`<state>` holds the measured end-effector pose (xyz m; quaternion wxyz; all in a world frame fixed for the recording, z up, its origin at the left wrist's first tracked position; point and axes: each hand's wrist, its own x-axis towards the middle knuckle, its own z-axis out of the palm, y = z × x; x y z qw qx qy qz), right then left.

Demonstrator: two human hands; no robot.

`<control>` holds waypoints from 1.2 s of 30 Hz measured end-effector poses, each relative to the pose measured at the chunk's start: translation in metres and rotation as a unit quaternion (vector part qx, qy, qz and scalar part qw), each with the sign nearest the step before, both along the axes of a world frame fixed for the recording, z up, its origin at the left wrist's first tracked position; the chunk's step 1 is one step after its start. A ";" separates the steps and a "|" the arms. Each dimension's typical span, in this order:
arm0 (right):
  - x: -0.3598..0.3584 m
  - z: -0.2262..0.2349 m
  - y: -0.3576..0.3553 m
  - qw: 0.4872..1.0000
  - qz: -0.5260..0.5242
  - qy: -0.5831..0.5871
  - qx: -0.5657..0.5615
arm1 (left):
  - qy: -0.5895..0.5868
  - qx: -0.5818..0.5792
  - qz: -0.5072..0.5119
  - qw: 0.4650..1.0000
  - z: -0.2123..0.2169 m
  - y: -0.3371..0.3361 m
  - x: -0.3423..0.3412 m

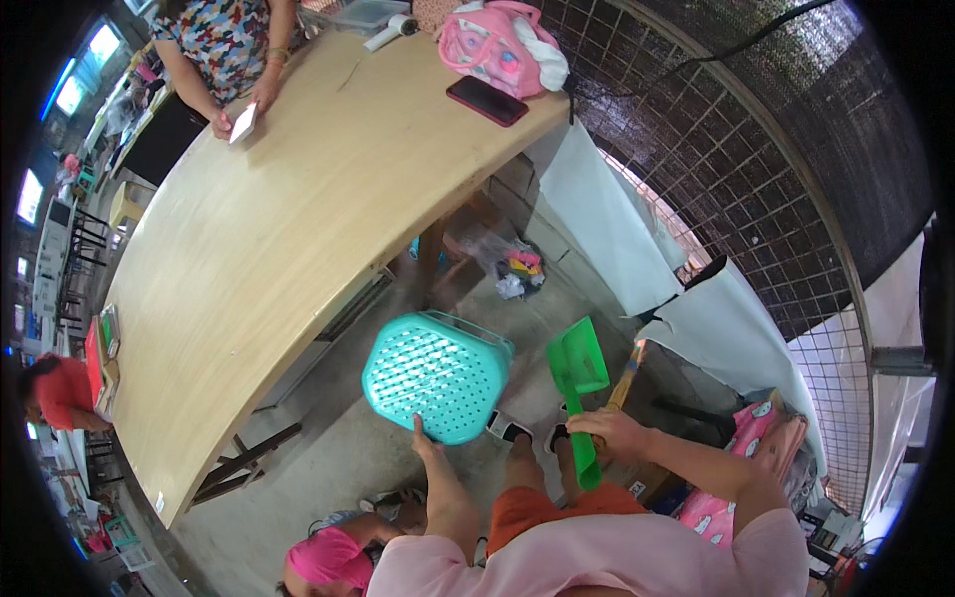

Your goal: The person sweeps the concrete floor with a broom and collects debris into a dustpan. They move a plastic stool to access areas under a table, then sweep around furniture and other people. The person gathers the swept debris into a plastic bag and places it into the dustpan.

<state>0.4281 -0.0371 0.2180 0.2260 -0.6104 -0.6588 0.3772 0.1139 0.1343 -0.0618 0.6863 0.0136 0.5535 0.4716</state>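
My left hand (430,438) grips the near edge of a turquoise plastic stool (433,373), thumb on top of its seat, which is dotted with small holes. The stool is held over the floor beside the table. In my right hand (615,436) are a green dustpan (577,356) and a wooden stick (627,378), held together. The dustpan's scoop points away from me and its handle runs back past my fingers. What the stick belongs to I cannot make out.
A long wooden table (259,229) curves along the left. On it lie a phone (486,100) and a pink bag (497,45). Across it a person (224,50) holds a white object. Someone in a pink cap (328,562) is close at my left. A plastic bag (512,269) lies below.
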 end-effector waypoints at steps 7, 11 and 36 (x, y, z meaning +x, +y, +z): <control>-0.008 -0.009 0.014 1.000 0.030 0.011 0.001 | 0.052 -0.044 0.127 0.990 0.019 0.022 -0.049; -0.018 -0.023 0.022 0.999 0.034 0.018 0.013 | 0.013 0.020 0.233 0.972 -0.008 0.027 -0.094; -0.042 0.042 0.089 0.994 0.044 0.027 0.092 | 0.139 0.491 -0.606 0.610 0.233 -0.006 0.134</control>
